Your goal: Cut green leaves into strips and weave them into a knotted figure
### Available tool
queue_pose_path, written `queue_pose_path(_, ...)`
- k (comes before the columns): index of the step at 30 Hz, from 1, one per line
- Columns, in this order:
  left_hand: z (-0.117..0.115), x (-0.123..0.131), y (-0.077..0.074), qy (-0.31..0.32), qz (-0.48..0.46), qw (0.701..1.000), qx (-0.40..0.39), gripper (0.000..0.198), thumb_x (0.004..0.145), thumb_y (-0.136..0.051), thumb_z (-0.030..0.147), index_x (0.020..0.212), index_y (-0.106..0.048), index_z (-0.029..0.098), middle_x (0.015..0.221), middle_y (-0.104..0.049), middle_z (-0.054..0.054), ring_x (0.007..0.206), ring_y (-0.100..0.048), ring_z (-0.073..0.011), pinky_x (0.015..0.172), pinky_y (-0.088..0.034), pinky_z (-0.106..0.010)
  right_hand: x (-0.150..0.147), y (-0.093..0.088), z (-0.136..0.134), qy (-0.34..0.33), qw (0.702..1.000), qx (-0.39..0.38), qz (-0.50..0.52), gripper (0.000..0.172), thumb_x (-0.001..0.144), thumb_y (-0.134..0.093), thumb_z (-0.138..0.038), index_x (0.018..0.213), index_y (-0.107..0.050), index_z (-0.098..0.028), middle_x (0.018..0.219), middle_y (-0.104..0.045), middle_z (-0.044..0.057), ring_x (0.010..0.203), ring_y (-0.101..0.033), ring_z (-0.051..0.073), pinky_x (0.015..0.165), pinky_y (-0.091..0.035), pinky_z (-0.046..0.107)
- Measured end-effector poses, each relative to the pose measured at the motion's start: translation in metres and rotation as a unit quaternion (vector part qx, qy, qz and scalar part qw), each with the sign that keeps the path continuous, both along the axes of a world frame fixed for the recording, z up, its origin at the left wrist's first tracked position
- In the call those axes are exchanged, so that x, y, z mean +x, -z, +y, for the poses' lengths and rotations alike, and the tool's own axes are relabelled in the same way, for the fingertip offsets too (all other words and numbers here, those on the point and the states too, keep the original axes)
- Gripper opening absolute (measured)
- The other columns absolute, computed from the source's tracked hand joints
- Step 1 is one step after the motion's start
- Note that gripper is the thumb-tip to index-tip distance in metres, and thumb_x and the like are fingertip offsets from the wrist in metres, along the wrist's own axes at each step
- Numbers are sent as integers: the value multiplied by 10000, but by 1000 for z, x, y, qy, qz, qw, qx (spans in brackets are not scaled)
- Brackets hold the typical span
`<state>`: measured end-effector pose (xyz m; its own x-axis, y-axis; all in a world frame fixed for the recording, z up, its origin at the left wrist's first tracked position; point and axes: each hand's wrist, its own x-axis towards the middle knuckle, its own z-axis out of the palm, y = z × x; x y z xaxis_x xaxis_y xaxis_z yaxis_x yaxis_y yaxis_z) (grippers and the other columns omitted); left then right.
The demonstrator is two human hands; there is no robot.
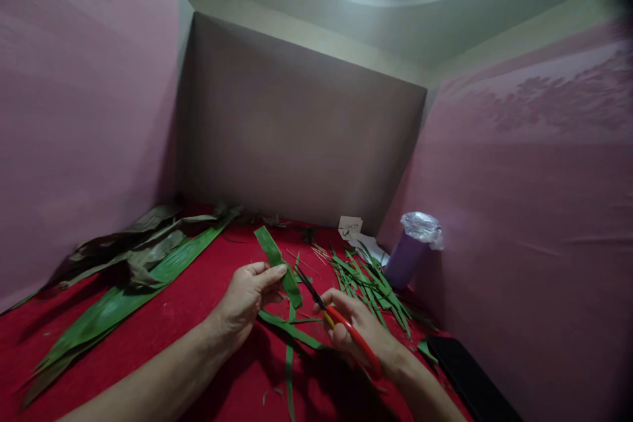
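My left hand [250, 300] pinches a green leaf strip [273, 254] that sticks up and away from me over the red floor cloth [208, 290]. Just right of it, my right hand [356, 330] is closed round red-handled scissors [341, 323]. Their dark blades point up-left to the strip near my left thumb. Other long green strips lie on the cloth under and between my hands.
A pile of cut green strips [370, 280] lies to the right. Long whole and dried leaves [133, 270] stretch along the left wall. A purple cup with plastic wrap [410, 250], white paper [351, 227] and a black flat object [469, 376] sit at the right.
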<state>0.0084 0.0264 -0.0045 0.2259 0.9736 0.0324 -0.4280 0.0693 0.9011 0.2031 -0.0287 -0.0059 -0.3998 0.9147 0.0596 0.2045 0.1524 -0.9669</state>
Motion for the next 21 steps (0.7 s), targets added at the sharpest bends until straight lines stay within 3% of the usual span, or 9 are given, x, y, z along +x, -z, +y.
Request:
queue_pose_path(8,-2,2,2,-18,17,1000,3,193,616,-714,299,663,-657,121,620,-664,-47,545,-587,-122,521,-449,-219,-6,1,-4,24,998,47,-36,519,633,-544,-671,823,-472,-194,563,-366,-80,416,-282,50,339,-243,153)
queue_pose_path(21,-4,5,8,-63,20,998,-13,183,632,-701,278,662,-642,108,640,-669,-51,542,-581,-110,540,-445,-219,-12,4,-5,54,994,76,-64,402,669,-606,-550,799,-505,-183,519,-412,-68,435,-274,60,381,-205,175)
